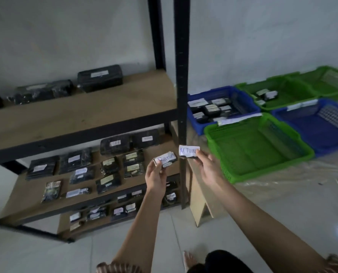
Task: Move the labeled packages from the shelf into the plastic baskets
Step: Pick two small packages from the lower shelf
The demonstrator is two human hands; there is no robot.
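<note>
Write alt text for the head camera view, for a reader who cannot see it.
A person's left hand and right hand each hold a small dark package with a handwritten white label before a shelf stocked with more labeled packages. To the right, green and blue plastic baskets sit on the floor, some already holding packages.

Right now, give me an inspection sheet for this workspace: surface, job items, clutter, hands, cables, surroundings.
Surface: wooden shelves on a black metal frame; pale tiled floor.
Job's things: dark labeled packages on three shelf levels; more in the rear blue basket and a green basket; the nearest green basket holds none.
Clutter: loose paper strips on basket rims.
Hands: left hand holds a package labeled Return; right hand holds another return-labeled package.
Cables: nothing seen.
Surroundings: plain wall; clear plastic sheet under the baskets.
</note>
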